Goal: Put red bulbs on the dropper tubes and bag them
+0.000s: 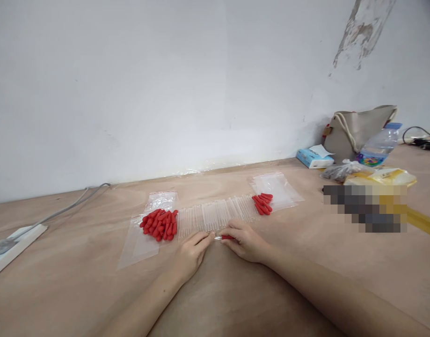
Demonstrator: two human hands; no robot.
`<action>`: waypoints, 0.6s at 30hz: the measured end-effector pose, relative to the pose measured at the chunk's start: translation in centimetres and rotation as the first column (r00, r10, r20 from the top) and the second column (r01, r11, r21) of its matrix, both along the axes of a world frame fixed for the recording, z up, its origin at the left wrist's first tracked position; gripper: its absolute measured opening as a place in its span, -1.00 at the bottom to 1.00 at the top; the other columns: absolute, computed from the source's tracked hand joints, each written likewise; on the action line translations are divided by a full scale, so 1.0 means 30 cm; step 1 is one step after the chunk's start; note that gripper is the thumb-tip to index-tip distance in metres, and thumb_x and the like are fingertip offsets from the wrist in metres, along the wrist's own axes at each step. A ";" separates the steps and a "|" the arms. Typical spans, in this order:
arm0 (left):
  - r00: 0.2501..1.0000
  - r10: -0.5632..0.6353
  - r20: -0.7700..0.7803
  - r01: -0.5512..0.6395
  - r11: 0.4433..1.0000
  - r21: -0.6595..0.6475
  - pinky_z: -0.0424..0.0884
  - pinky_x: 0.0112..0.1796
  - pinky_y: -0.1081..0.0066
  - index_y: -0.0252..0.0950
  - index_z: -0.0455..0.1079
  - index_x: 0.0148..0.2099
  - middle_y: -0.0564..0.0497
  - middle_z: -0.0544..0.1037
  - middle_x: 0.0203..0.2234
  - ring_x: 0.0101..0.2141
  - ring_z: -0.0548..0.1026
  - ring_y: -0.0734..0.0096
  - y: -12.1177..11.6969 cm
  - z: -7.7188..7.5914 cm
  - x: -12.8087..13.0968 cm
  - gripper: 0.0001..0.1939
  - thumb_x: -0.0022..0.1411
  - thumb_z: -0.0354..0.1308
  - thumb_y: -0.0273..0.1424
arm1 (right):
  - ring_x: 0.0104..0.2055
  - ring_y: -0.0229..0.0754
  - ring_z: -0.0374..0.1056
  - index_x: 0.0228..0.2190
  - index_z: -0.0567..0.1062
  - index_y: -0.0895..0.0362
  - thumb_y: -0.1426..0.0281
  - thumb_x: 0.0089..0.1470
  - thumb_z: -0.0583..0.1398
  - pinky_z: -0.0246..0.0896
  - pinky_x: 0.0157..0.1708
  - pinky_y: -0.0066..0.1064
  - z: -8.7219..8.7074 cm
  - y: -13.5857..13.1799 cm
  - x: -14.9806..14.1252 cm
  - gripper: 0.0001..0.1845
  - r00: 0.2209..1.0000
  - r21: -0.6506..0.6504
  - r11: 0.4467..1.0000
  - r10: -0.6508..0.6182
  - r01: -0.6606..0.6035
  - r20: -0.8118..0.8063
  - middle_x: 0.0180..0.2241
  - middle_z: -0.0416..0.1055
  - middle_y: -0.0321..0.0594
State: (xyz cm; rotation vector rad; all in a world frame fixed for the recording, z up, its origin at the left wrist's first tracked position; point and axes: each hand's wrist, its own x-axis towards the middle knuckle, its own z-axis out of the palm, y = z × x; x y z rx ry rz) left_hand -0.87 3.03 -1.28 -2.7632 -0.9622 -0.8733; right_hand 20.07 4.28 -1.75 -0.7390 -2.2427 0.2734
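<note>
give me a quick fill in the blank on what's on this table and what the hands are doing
1. The loose rubber bulbs piled left of the row of clear plastic tubes are ____ in colour.
2. The right hand and left hand together hold one clear tube with a ____ bulb.
3. The blue tissue box sits against the ____ wall.

Missing words: red; red; white

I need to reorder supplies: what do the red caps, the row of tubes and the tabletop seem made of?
Red caps: likely matte rubber, opaque, no glare.
Row of tubes: clear glass or plastic; cannot tell which.
Tabletop: probably unfinished plywood, dull, faint grain.
</note>
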 end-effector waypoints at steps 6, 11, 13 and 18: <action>0.991 0.087 0.102 -0.088 0.996 0.005 0.39 -0.22 0.43 -0.28 0.30 -0.05 -0.05 0.44 -0.27 -0.25 0.42 0.42 -0.002 -0.004 0.005 -0.76 0.25 -0.05 -0.43 | -0.33 -0.25 0.24 -0.26 0.46 0.11 0.38 0.07 0.08 0.15 -0.30 -0.39 -0.006 0.029 0.017 -0.79 1.000 0.006 1.000 -0.012 0.012 -0.020 -0.40 0.35 -0.19; 0.993 0.107 0.055 -0.109 0.993 0.034 0.38 -0.28 0.39 -0.30 0.33 -0.11 -0.04 0.45 -0.36 -0.32 0.41 0.40 -0.003 0.005 -0.002 -0.79 0.24 -0.05 -0.44 | -0.33 -0.22 0.27 -0.26 0.45 0.13 0.37 0.03 0.13 0.18 -0.30 -0.37 -0.006 0.023 0.018 -0.80 0.997 -0.063 0.997 -0.057 0.054 -0.047 -0.40 0.39 -0.18; 0.991 0.111 0.069 -0.112 0.994 0.005 0.37 -0.31 0.40 -0.30 0.35 -0.13 -0.02 0.45 -0.40 -0.36 0.40 0.42 -0.004 0.005 -0.003 -0.80 0.24 -0.05 -0.44 | -0.33 -0.22 0.28 -0.31 0.44 0.14 0.37 0.01 0.15 0.19 -0.30 -0.37 0.000 0.017 0.015 -0.83 0.994 -0.108 0.991 -0.090 0.083 -0.064 -0.41 0.40 -0.19; 0.990 0.066 0.123 -0.049 0.989 -0.136 0.35 -0.32 0.47 -0.30 0.34 -0.12 0.00 0.44 -0.39 -0.35 0.40 0.47 -0.011 0.001 -0.001 -0.80 0.25 -0.05 -0.46 | -0.38 -0.25 0.26 -0.42 0.42 0.14 0.41 0.04 0.11 0.16 -0.36 -0.41 0.010 0.010 0.008 -0.90 0.997 -0.109 0.993 -0.056 0.050 -0.046 -0.46 0.37 -0.21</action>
